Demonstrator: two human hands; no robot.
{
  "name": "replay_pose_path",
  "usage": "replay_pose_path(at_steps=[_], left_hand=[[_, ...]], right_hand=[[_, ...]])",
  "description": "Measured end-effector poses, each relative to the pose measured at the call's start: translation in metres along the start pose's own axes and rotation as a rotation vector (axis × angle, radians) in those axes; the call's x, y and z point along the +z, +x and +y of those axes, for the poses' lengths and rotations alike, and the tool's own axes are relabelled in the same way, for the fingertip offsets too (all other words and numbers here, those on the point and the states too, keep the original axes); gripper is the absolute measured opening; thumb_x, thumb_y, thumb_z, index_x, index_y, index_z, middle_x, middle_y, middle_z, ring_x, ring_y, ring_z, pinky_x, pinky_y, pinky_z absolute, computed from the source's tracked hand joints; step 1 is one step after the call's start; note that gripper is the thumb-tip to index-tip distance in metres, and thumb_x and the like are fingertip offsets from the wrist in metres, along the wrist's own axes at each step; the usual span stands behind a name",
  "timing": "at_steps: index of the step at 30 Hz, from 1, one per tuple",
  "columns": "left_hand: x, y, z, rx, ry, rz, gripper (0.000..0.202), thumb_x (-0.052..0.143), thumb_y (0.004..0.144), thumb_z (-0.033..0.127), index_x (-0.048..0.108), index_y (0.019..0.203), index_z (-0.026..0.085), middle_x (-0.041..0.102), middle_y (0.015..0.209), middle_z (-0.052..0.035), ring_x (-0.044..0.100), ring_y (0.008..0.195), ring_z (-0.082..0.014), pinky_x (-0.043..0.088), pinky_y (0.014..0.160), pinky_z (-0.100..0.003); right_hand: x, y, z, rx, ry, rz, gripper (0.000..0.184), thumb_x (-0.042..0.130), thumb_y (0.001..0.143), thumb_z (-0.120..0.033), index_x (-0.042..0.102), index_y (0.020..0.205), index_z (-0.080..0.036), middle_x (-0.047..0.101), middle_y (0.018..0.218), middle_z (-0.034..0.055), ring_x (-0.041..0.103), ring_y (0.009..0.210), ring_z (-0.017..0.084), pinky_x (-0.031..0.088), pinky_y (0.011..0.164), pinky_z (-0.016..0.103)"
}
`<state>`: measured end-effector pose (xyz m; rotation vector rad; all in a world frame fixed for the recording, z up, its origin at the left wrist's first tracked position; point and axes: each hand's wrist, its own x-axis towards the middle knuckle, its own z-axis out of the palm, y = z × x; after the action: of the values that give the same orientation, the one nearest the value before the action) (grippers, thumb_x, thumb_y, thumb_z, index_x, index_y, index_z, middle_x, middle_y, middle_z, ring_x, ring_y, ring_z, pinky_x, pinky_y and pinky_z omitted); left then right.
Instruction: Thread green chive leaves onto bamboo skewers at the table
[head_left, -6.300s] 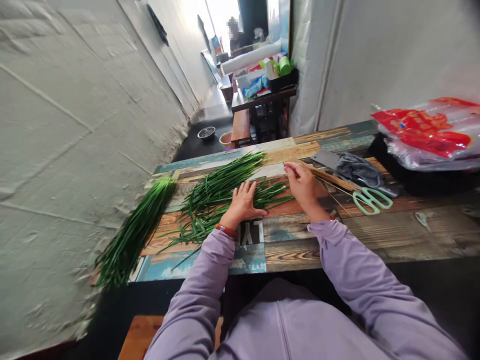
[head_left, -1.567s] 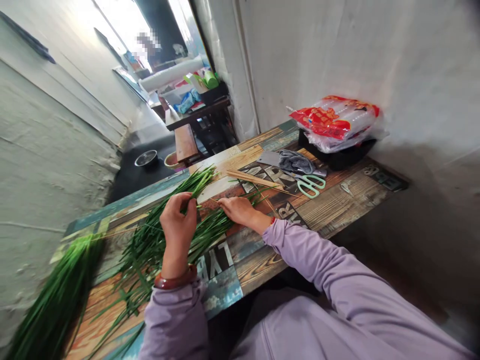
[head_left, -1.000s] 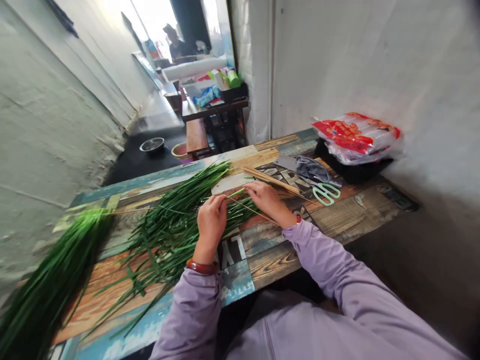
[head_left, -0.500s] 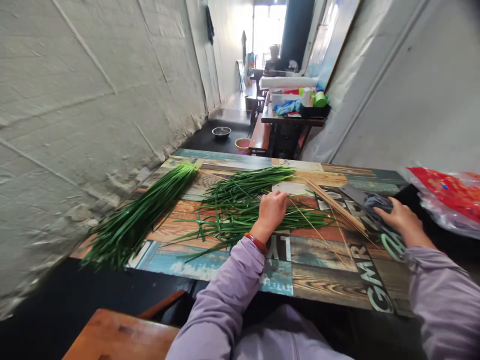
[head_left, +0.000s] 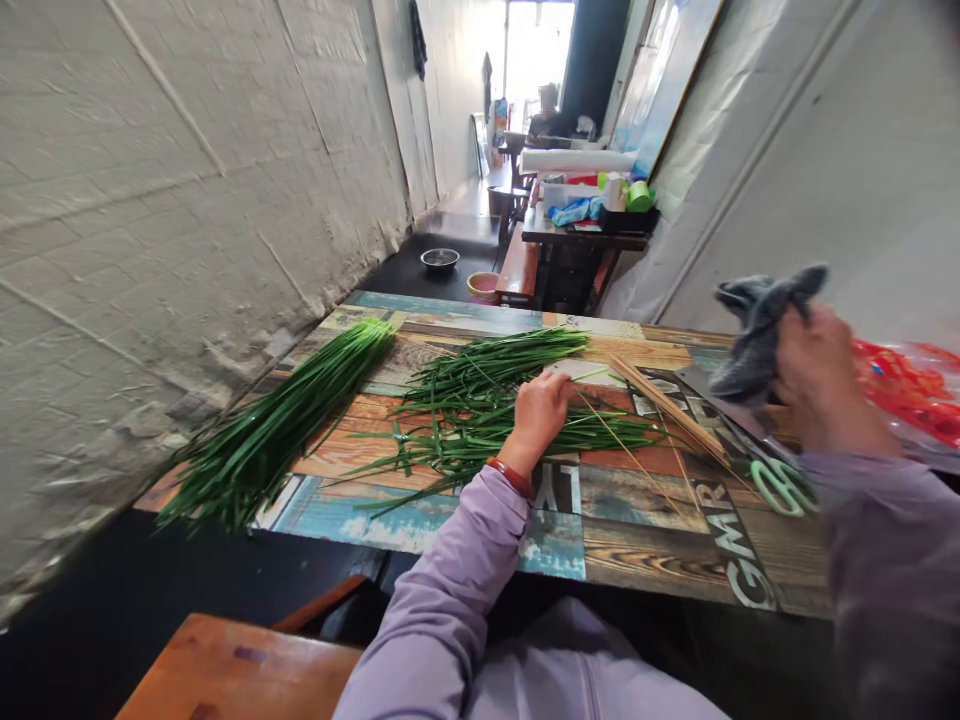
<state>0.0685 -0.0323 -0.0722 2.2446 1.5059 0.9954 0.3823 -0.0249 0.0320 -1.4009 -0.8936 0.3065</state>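
Green stalk [head_left: 591, 374] projects from the right side of the left hand [head_left: 541, 408], near the center of the frame. The left fingers are closed and appear to pinch the stalk; its long axis runs nearly level, visible end directed right. A thin stick [head_left: 630, 452] slants from beside these fingertips toward the lower right; whether it is also gripped cannot be told. The right hand [head_left: 821, 370], blurred at the right of the frame, is closed on a gray cloth [head_left: 754, 345] above the table [head_left: 645, 560]. The left hand is nearer to the stalk; the right hand is well apart, on the side toward which the visible end points.

An upper pile [head_left: 487, 362] of greens lies just beyond the left hand; a lower pile [head_left: 600, 432] extends to both sides of it. Both run roughly left to right. A stick bundle [head_left: 667, 408] lies between the hands, sloping down to the right; scissors [head_left: 784, 487] lie below the right hand. A larger bunch [head_left: 289, 420] lies diagonally at the left.

The tabletop shows patchwork wood panels. A plastic bag [head_left: 911, 390] is at the right edge, a stool [head_left: 225, 665] at lower left, and a metal bowl [head_left: 439, 259] at upper center.
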Motion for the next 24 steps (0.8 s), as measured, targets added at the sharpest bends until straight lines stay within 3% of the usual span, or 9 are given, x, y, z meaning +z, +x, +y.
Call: replay_pose_path(at_steps=[2, 5, 8, 12, 17, 20, 24], left_hand=[[0.0, 0.004, -0.008, -0.03, -0.111, 0.049, 0.025, 0.048, 0.095, 0.017, 0.069, 0.108, 0.019, 0.072, 0.111, -0.0077, 0.067, 0.101, -0.0193, 0.048, 0.088, -0.028], [-0.003, 0.01, -0.019, -0.104, -0.225, 0.11, 0.023, 0.05, 0.095, 0.02, 0.07, 0.104, 0.017, 0.074, 0.106, -0.0086, 0.067, 0.099, -0.0201, 0.049, 0.087, -0.029], [-0.011, 0.013, -0.024, -0.132, -0.254, 0.14, 0.023, 0.049, 0.095, 0.023, 0.071, 0.102, 0.017, 0.075, 0.098, -0.0074, 0.068, 0.091, -0.0192, 0.049, 0.08, -0.027], [-0.019, 0.009, -0.022, -0.181, -0.228, 0.129, 0.024, 0.049, 0.095, 0.023, 0.07, 0.103, 0.018, 0.075, 0.097, -0.007, 0.068, 0.089, -0.0185, 0.048, 0.077, -0.026], [-0.012, 0.001, -0.016, -0.182, -0.098, -0.006, 0.024, 0.049, 0.095, 0.022, 0.072, 0.102, 0.02, 0.075, 0.105, -0.0077, 0.069, 0.097, -0.0204, 0.048, 0.08, -0.027], [-0.008, -0.003, -0.014, -0.188, 0.018, -0.102, 0.025, 0.047, 0.097, 0.025, 0.072, 0.101, 0.021, 0.074, 0.103, -0.0085, 0.069, 0.095, -0.0206, 0.048, 0.078, -0.027], [-0.006, -0.005, -0.015, -0.135, 0.06, -0.117, 0.027, 0.045, 0.098, 0.027, 0.071, 0.104, 0.023, 0.073, 0.104, -0.0076, 0.069, 0.095, -0.0197, 0.049, 0.08, -0.027]], right_hand=[[0.029, -0.033, -0.024, 0.137, 0.157, -0.218, 0.012, 0.066, 0.083, -0.032, 0.064, 0.085, -0.02, 0.067, 0.07, 0.0022, 0.056, 0.058, 0.011, 0.04, 0.06, 0.03], [0.066, -0.075, -0.037, 0.29, 0.293, -0.462, 0.017, 0.06, 0.086, -0.038, 0.061, 0.088, -0.021, 0.067, 0.069, 0.0008, 0.059, 0.063, 0.015, 0.046, 0.063, 0.03], [0.087, -0.098, -0.039, 0.341, 0.302, -0.558, 0.029, 0.058, 0.086, -0.049, 0.062, 0.093, -0.022, 0.068, 0.07, 0.0017, 0.062, 0.067, 0.018, 0.049, 0.063, 0.032], [0.103, -0.106, -0.043, 0.473, 0.325, -0.743, 0.036, 0.058, 0.082, -0.056, 0.063, 0.094, -0.023, 0.069, 0.071, 0.0027, 0.065, 0.07, 0.021, 0.051, 0.062, 0.034], [0.147, -0.108, -0.046, 0.326, 0.364, -0.826, 0.033, 0.071, 0.074, -0.051, 0.062, 0.088, -0.022, 0.068, 0.071, 0.0002, 0.062, 0.064, 0.017, 0.049, 0.058, 0.029], [0.194, -0.11, -0.051, 0.303, 0.425, -0.85, 0.029, 0.073, 0.074, -0.043, 0.059, 0.086, -0.021, 0.065, 0.068, -0.0021, 0.059, 0.059, 0.014, 0.05, 0.057, 0.028], [0.269, -0.118, -0.068, 0.346, 0.506, -0.831, 0.024, 0.066, 0.085, -0.041, 0.052, 0.083, -0.021, 0.064, 0.073, -0.0009, 0.064, 0.066, 0.014, 0.056, 0.064, 0.03]])
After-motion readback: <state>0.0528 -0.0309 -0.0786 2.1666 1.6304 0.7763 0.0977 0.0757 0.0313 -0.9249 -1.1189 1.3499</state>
